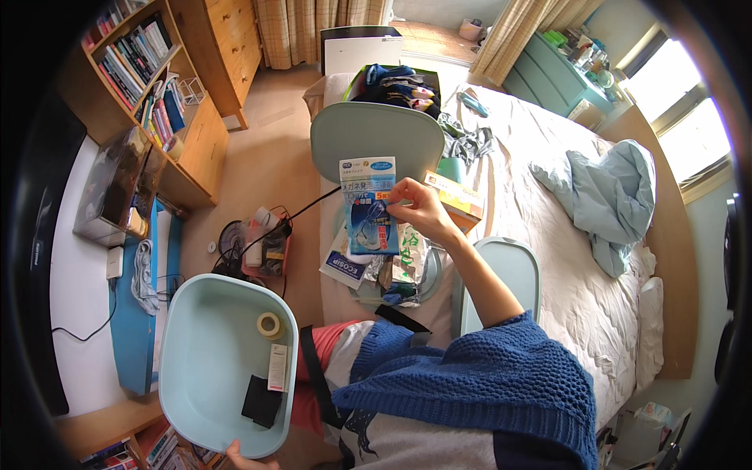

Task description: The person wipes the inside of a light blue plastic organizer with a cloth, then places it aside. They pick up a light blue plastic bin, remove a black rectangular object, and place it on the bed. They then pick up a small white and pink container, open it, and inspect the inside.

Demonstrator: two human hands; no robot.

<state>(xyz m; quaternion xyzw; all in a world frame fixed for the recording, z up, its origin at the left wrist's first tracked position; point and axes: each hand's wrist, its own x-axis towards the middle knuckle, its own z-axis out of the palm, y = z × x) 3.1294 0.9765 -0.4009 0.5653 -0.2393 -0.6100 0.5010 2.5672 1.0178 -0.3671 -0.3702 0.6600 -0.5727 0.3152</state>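
Between the thumb and fingers of my right hand (420,211) is a blue-and-white plastic packet (371,214) with printed writing, held up above the bed. My left hand (249,461) grips the near rim of a pale blue plastic tub (202,352), partly cut off by the picture's bottom edge. Inside the tub lie a roll of tape (269,325), a small white box (277,367) and a black flat item (262,401). Below the packet, more packets (408,264) and a white-and-blue pouch (343,265) rest on a round pale container.
A yellow-orange carton (461,197), a pale lid (508,264) and an upright grey-green lid (376,138) are on the bed (564,317). Behind stands a box of clothes (399,88). Cables and a pink basket (267,249) sit on the floor at left, near a bookcase (135,64).
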